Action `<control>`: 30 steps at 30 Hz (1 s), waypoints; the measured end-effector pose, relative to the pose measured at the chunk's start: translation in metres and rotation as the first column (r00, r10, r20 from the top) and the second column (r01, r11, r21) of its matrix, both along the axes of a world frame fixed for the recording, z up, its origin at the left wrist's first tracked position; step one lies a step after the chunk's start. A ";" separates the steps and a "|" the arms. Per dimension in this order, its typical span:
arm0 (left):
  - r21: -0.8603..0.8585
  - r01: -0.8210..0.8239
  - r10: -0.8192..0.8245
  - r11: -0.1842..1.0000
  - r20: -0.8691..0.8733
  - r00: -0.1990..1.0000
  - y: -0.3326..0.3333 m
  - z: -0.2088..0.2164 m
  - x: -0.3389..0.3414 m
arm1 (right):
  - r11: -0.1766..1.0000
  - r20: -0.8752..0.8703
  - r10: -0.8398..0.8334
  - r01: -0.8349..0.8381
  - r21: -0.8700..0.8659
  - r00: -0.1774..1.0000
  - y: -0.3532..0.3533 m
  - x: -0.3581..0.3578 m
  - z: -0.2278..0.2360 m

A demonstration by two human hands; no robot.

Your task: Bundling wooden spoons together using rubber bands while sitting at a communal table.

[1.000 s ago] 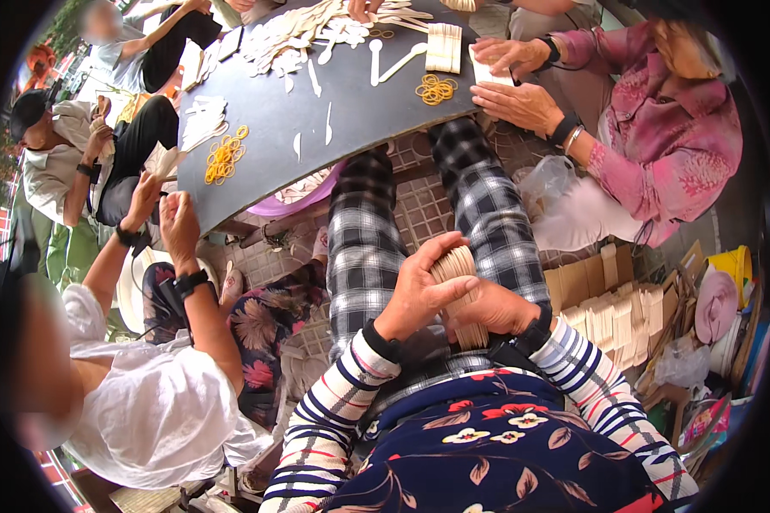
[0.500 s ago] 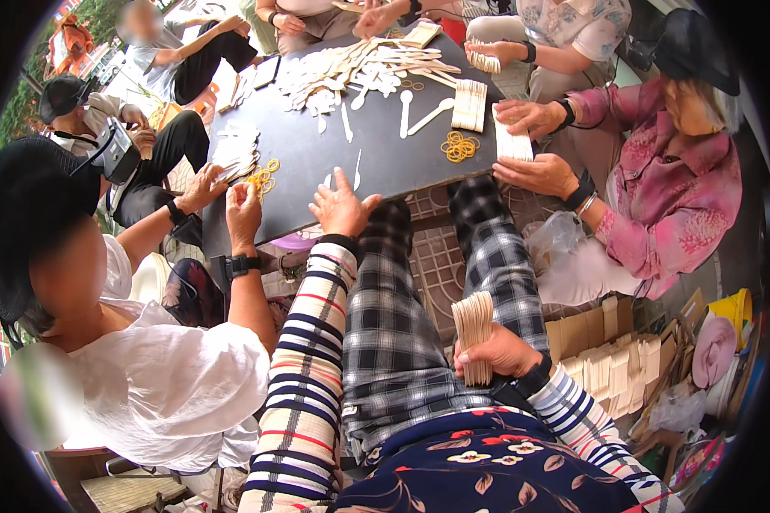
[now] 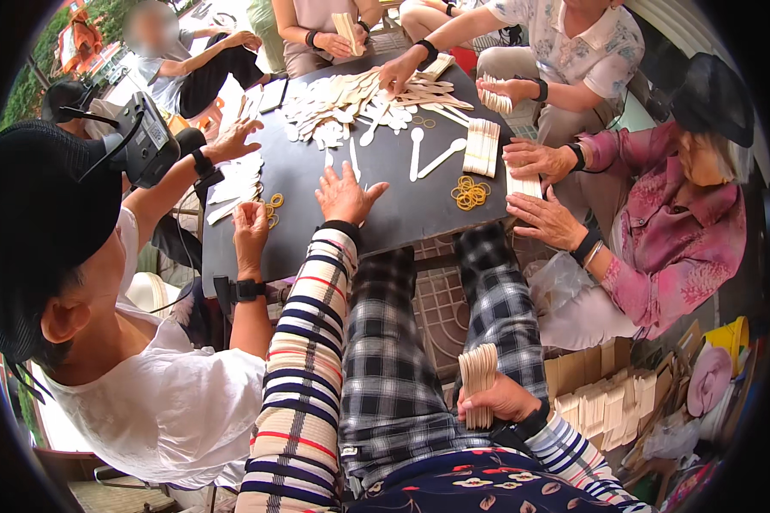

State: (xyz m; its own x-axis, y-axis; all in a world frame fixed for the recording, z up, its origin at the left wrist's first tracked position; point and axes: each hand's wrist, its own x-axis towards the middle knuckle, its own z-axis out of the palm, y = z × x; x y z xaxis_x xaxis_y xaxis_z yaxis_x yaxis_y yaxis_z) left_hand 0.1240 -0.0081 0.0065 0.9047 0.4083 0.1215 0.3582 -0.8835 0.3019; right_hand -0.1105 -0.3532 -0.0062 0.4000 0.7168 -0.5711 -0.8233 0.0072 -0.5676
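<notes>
Arm (image 3: pixel 304 342) outstretched, left hand (image 3: pixel 345 198) splayed over table (image 3: pixel 411 209); right hand (image 3: pixel 506 398) clamped round wooden stick bundle (image 3: pixel 478 368).

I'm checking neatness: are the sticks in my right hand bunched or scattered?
Bunched: the sticks sit close together in your right hand.

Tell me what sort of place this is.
Probably an informal, open-air spot for shared handwork: people gather round a dark table bearing a heap of wooden spoons and yellow rubber bands, and greenery shows at the upper left.
</notes>
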 end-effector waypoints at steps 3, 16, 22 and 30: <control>-0.019 -0.020 0.020 1.000 -0.021 1.000 0.017 -0.002 0.027 | 0.999 -0.033 -0.028 0.028 -0.024 0.999 -0.003 0.003 -0.003; -0.028 0.171 -0.171 0.985 -0.314 0.934 0.052 -0.014 0.090 | 0.997 -0.183 -0.067 0.061 -0.037 0.981 -0.005 0.022 -0.029; -0.044 0.043 -0.048 0.998 -0.135 0.990 0.027 -0.006 0.074 | 0.998 -0.231 -0.058 0.055 -0.020 0.971 -0.008 0.027 -0.036; -0.030 -0.050 0.042 0.998 -0.231 0.972 0.083 -0.016 0.106 | 0.999 -0.279 -0.048 0.048 -0.008 0.959 -0.008 0.027 -0.036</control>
